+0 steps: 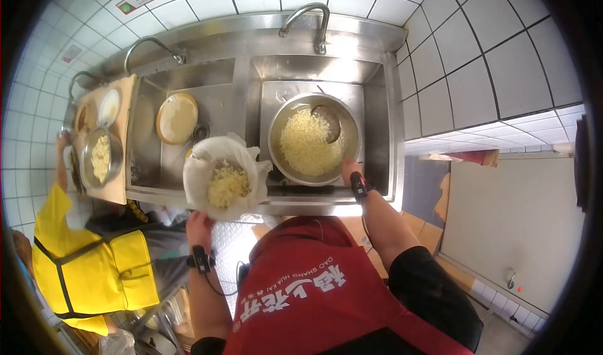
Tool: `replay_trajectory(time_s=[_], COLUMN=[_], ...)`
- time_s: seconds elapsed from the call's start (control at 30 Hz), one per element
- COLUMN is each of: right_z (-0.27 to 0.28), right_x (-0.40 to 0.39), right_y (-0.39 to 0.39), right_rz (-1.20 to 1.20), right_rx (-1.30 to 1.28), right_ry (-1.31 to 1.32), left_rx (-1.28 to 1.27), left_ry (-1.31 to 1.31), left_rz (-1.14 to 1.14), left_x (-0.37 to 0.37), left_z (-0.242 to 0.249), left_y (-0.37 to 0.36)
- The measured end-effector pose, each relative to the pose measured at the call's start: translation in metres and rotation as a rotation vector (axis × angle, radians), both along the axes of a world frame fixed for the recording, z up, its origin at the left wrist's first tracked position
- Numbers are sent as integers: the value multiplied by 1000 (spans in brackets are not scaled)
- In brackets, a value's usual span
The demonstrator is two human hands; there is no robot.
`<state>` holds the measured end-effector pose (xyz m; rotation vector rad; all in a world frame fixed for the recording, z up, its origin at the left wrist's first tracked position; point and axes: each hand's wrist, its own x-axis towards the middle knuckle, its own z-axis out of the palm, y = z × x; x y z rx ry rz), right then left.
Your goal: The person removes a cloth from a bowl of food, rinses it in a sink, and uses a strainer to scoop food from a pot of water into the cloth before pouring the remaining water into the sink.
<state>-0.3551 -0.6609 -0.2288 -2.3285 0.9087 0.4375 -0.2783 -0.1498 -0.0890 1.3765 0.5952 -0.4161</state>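
A large metal basin [274, 143] sits in the right sink, full of small pale-yellow chopped pieces [308, 141]. Among them lies a curved metal ladle [336, 126]. My right hand [352, 170] grips the basin's right front rim. To the left, a container lined with white cloth [200, 160] rests over the sink's front edge, holding more of the yellow pieces [227, 184]. At its lower left edge, my left hand [200, 225] holds the cloth-lined container, fingers partly hidden under it.
In the left sink lies a round tan lid or board [177, 118]. Faucets [320, 32] rise along the back. A co-worker in yellow [94, 261] stands at left, near a wooden board [116, 195] bearing a metal bowl [114, 160] and a white plate [109, 108]. Tiled wall encloses the right.
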Motion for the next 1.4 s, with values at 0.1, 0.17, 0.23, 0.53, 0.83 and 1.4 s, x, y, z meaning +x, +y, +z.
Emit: replay_trajectory(time_s=[0.1, 0.17, 0.23, 0.53, 0.83, 1.4], right_z=[-39, -42, 16, 35, 75, 273], right_x=[-9, -9, 1, 1, -18, -52], right_y=[-7, 0, 24, 14, 2, 40], right_rz=[519, 698, -458, -633, -630, -538], right_rx=[-25, -28, 984, 1533, 1575, 1706], right_ry=[-117, -161, 52, 308, 182, -71], left_rx=[4, -12, -31, -7, -20, -76], left_ry=[5, 16, 25, 2, 10, -30], left_rz=[22, 41, 58, 33, -3, -123], left_x=[-2, -2, -1, -2, -1, 2], left_z=[10, 16, 17, 18, 13, 10], left_y=[-6, -9, -10, -9, -6, 3])
